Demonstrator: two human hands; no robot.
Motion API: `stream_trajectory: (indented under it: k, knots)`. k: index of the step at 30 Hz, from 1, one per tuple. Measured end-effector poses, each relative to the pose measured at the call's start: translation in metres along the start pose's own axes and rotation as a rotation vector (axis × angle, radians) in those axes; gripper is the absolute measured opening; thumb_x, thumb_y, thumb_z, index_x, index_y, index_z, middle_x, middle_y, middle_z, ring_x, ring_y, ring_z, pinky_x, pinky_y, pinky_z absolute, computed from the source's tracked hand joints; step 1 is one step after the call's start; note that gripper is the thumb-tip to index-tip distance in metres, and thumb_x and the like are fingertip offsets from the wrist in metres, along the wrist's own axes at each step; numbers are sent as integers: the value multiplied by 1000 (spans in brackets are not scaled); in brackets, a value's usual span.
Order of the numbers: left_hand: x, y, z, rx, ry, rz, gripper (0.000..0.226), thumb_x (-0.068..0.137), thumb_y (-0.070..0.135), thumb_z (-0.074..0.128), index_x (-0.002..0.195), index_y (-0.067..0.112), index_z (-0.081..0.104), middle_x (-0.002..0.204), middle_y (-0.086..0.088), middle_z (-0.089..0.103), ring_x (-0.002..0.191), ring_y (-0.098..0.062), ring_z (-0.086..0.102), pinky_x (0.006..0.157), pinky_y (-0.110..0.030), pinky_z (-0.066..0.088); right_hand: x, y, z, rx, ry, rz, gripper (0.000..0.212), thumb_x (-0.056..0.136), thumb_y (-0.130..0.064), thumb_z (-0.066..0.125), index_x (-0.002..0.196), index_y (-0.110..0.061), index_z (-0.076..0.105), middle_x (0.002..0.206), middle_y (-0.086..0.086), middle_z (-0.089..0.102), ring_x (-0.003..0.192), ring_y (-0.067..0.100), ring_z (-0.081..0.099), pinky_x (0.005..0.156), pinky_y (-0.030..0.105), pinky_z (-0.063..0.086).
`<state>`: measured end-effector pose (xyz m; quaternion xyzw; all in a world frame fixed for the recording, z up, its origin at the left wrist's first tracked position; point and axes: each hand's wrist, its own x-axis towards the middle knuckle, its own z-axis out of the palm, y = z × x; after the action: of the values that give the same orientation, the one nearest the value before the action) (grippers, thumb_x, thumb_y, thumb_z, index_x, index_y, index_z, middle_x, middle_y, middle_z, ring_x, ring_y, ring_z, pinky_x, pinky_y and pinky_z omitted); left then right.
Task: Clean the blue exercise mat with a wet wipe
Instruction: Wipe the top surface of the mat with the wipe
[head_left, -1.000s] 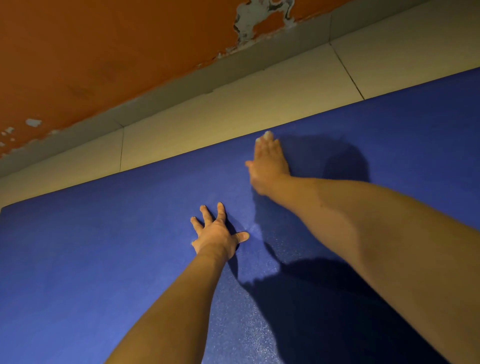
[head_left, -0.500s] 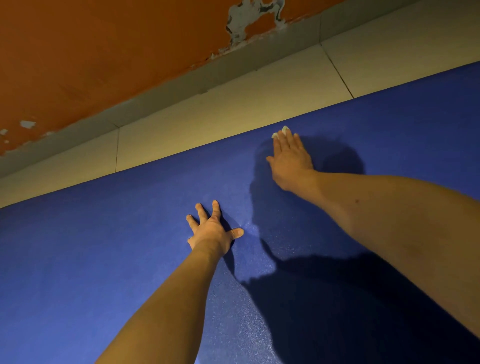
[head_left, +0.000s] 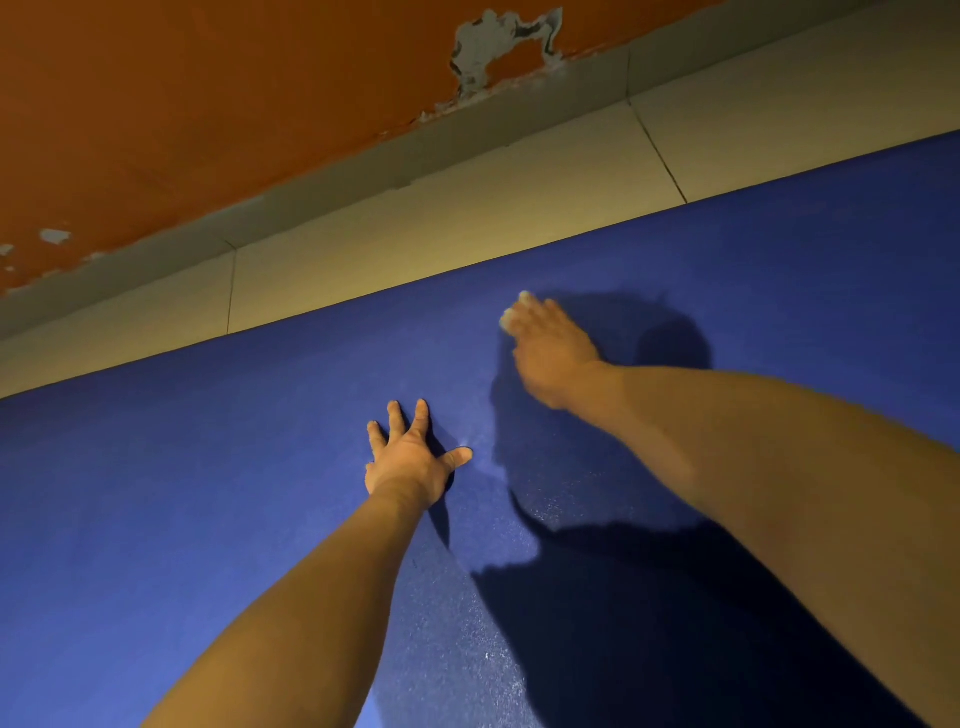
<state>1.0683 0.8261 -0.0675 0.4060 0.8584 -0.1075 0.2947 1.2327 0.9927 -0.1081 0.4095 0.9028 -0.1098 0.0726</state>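
Both hands on the blue mat (head_left: 208, 467)!
The left hand (head_left: 410, 462) lies splayed flat, centre frame; the blurred right hand (head_left: 550, 353) presses the white wipe (head_left: 517, 309) under outstretched fingers, just above centre.

Dim warm light; right hand (head_left: 553, 353) motion-blurred, hard shadows on the mat (head_left: 156, 493), edges bowed

The left hand (head_left: 410, 462) lies flat on the mat (head_left: 208, 467). The right hand (head_left: 553, 353) rests on the mat beyond and right of the left fingers, with the wipe (head_left: 514, 312) under its fingertips. Beyond all the fingers lies the mat's edge, then floor (head_left: 415, 234), then wall (head_left: 208, 104).
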Motion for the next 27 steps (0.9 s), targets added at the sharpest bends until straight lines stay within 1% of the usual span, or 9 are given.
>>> stream_trajectory:
  k: [3,6,9,12,15,17,21,24,27]
  knots:
    - [-7,-12,7,-9,-1,41,95,88,67,56,158,38,-1,166,11,-17,152,-26,-19,120,-58,22,-7,16,2,-71,-32,173,60,110,-27,18,159,-3,-5,169,14,-7,154,34,-14,126,46,-5]
    - [-20,-22,15,-30,-26,23,96,88,63,61,158,38,0,166,10,-17,152,-27,-18,120,-59,18,-12,-29,3,23,-35,258,64,110,-30,19,158,4,-5,167,20,-8,153,39,-14,125,49,-3]
    - [-40,-26,27,-62,-55,-53,96,89,59,63,158,40,-1,165,10,-20,152,-27,-19,117,-60,24,-29,-88,15,46,-43,109,66,110,-33,24,158,4,0,167,20,-4,153,40,-12,125,50,-1]
    - [-52,-26,34,-70,-65,-79,97,89,60,62,157,41,-4,164,10,-23,151,-28,-21,116,-62,26,-54,-133,34,-166,-64,-145,65,109,-39,27,160,-2,10,169,16,-1,153,42,-11,125,53,1]
    - [-52,-25,36,-66,-63,-80,95,91,58,61,157,41,-5,164,8,-24,151,-30,-22,116,-62,25,-50,-117,34,-208,-20,-240,63,108,-38,31,160,-7,13,169,11,4,155,36,-7,126,48,1]
    - [-52,-23,36,-60,-62,-83,94,92,57,61,157,41,-5,164,7,-24,151,-30,-22,116,-62,25,-39,-79,27,-64,52,-177,59,106,-30,37,159,-9,20,167,12,14,155,30,4,125,41,5]
    - [-52,-23,38,-39,-58,-86,94,92,57,59,157,41,-8,164,7,-25,151,-31,-22,116,-62,27,-35,0,20,-78,8,125,60,110,-27,19,160,-3,-2,169,12,-3,156,30,-10,126,43,-3]
    - [-49,-23,38,-32,-62,-87,96,92,57,60,157,40,-9,163,6,-26,150,-32,-23,115,-63,28,-39,-9,18,-35,8,228,61,110,-30,16,158,1,-5,168,16,-6,155,34,-13,126,46,-3]
    - [-49,-24,39,-36,-58,-87,96,92,57,60,157,40,-9,163,6,-26,150,-32,-23,115,-64,28,-49,-57,22,33,-19,204,66,109,-30,24,157,5,-2,167,21,-5,154,40,-11,126,49,0]
